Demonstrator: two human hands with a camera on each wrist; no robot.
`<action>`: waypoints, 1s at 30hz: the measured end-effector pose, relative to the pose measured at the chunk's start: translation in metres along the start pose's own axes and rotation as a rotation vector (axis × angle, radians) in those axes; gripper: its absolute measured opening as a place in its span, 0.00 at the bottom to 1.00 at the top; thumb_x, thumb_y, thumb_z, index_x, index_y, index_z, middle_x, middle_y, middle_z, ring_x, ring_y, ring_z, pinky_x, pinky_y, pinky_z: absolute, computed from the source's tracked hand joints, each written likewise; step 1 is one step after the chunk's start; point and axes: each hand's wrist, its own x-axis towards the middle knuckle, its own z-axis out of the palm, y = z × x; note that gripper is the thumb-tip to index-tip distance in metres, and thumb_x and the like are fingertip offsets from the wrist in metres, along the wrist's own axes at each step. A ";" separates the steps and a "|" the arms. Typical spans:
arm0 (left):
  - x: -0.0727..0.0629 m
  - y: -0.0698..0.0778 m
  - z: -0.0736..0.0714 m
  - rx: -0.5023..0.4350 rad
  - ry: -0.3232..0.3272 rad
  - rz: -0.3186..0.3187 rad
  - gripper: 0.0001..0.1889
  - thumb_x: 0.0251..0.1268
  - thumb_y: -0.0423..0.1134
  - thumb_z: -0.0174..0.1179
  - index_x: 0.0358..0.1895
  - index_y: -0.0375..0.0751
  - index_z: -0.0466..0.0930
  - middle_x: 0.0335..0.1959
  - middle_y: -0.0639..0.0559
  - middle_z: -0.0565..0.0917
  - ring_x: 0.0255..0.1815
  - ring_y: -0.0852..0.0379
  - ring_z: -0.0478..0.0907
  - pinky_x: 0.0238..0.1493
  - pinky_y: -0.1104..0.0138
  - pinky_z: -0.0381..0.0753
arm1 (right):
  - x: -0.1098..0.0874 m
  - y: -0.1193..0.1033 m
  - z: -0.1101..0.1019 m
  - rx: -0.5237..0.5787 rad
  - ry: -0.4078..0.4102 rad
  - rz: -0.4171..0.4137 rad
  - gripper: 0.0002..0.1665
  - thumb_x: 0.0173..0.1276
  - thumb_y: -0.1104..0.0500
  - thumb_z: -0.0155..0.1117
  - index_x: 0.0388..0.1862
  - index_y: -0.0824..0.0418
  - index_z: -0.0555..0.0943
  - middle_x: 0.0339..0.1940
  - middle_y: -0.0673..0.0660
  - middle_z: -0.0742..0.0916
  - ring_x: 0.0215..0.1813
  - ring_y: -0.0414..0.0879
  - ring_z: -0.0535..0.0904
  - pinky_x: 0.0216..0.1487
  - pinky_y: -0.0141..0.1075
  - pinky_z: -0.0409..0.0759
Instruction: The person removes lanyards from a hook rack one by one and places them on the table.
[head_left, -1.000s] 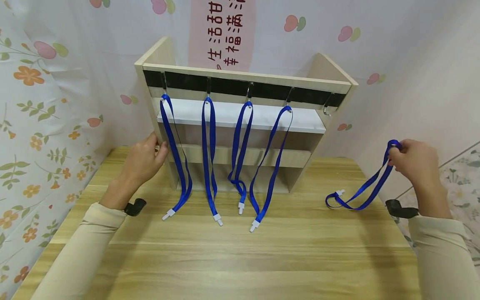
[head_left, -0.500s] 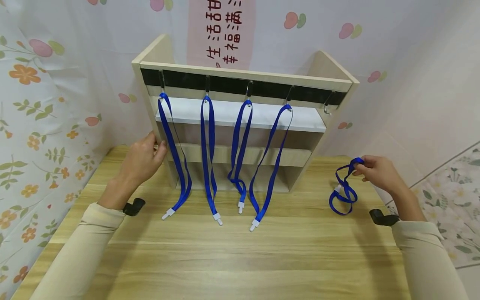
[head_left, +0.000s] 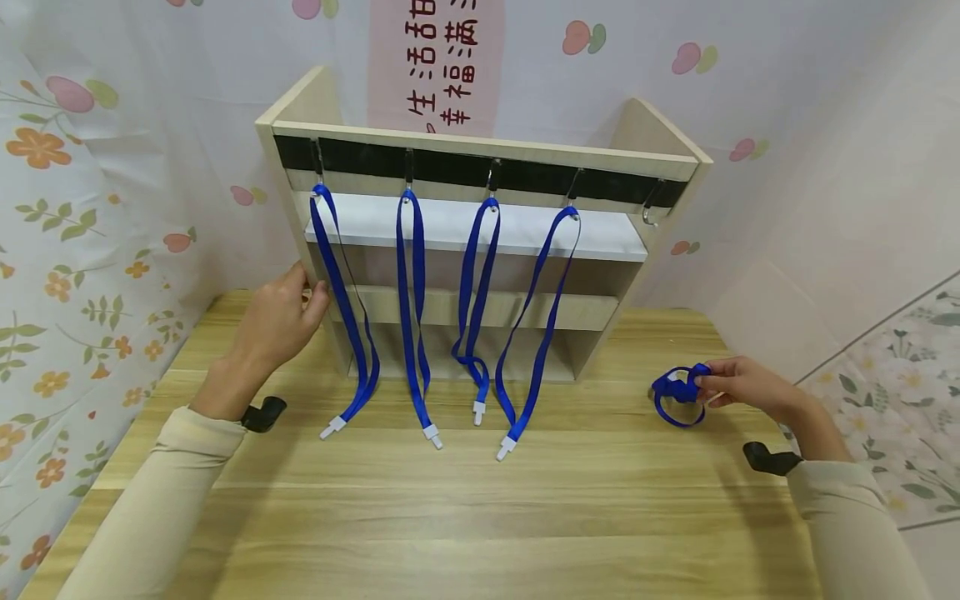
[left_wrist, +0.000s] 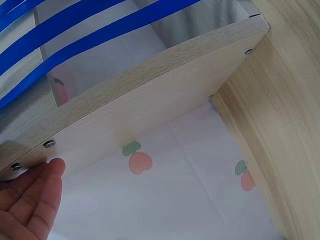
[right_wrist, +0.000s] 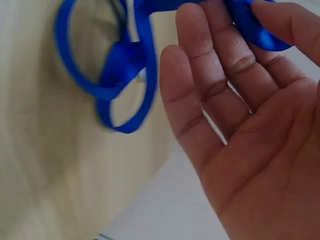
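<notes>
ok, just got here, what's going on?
Someone is handling blue lanyards at a wooden rack. Their right hand pinches one bunched-up lanyard at the right side of the table; part of it may be resting on the wood, hard to tell. The left hand is at the rack's left side panel. Four other lanyards hang one per hook, and the rightmost hook has nothing on it.

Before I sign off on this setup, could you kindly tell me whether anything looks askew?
The third hanging lanyard from the left looks tangled near its lower end, its strap folded sideways; the other three hanging lanyards fall in plainer loops.
</notes>
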 end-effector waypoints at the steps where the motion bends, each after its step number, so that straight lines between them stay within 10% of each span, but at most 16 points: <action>1: 0.000 0.000 0.000 -0.001 -0.002 0.000 0.11 0.72 0.34 0.50 0.40 0.26 0.75 0.36 0.29 0.84 0.27 0.36 0.84 0.24 0.48 0.82 | 0.001 0.005 0.001 0.010 -0.001 0.005 0.18 0.80 0.57 0.50 0.41 0.74 0.74 0.34 0.61 0.85 0.40 0.51 0.85 0.45 0.40 0.86; 7: 0.000 -0.001 0.000 0.008 -0.002 0.005 0.11 0.72 0.34 0.50 0.40 0.26 0.75 0.36 0.30 0.84 0.24 0.39 0.82 0.23 0.49 0.81 | 0.013 0.028 0.012 -0.079 0.116 0.127 0.12 0.75 0.61 0.54 0.33 0.68 0.69 0.24 0.53 0.81 0.28 0.42 0.78 0.28 0.36 0.79; 16: 0.001 0.000 0.001 0.021 0.020 0.021 0.09 0.71 0.33 0.52 0.35 0.28 0.75 0.33 0.30 0.84 0.18 0.47 0.77 0.18 0.62 0.71 | 0.025 0.030 0.026 -0.592 0.264 0.115 0.16 0.67 0.58 0.65 0.38 0.72 0.74 0.18 0.49 0.83 0.24 0.45 0.77 0.28 0.40 0.74; 23: 0.001 0.000 0.001 0.023 0.023 0.029 0.09 0.70 0.32 0.52 0.35 0.28 0.75 0.33 0.30 0.84 0.18 0.47 0.76 0.19 0.62 0.71 | 0.023 0.009 0.019 -0.662 0.266 0.176 0.30 0.70 0.56 0.61 0.59 0.79 0.68 0.33 0.65 0.87 0.30 0.53 0.82 0.30 0.48 0.78; 30: 0.000 0.000 0.000 0.012 0.020 0.025 0.09 0.70 0.32 0.51 0.35 0.27 0.74 0.33 0.29 0.84 0.20 0.43 0.80 0.19 0.57 0.75 | 0.013 -0.038 0.013 -0.700 0.364 0.081 0.26 0.73 0.53 0.58 0.57 0.74 0.73 0.37 0.68 0.87 0.32 0.56 0.84 0.28 0.48 0.80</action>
